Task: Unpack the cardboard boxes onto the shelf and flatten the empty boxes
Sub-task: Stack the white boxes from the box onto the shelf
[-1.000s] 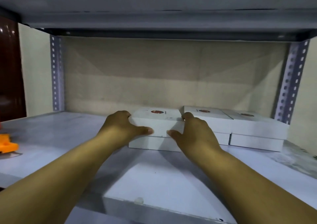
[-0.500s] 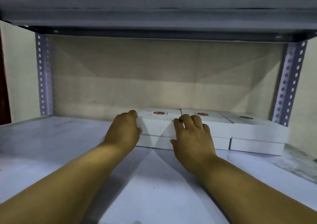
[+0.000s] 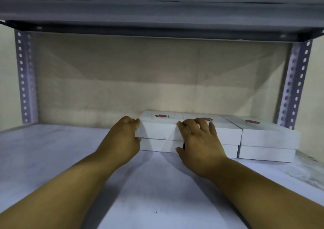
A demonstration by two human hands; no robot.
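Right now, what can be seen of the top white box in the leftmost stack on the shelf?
The top white box is a flat, matte carton, apparently card, with a round red mark on its lid. It lies level on a matching box, its right side against the middle stack, near the back wall. The left hand holds its left end; the right hand rests on its right front corner, fingers spread over the neighbouring lid.

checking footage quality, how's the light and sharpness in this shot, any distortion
Head view: dim, light from behind, the arms throwing dark wedge shadows on the shelf; white boxes look soft, logos unreadable; upper shelf edge bows from the wide-angle lens; no glare.
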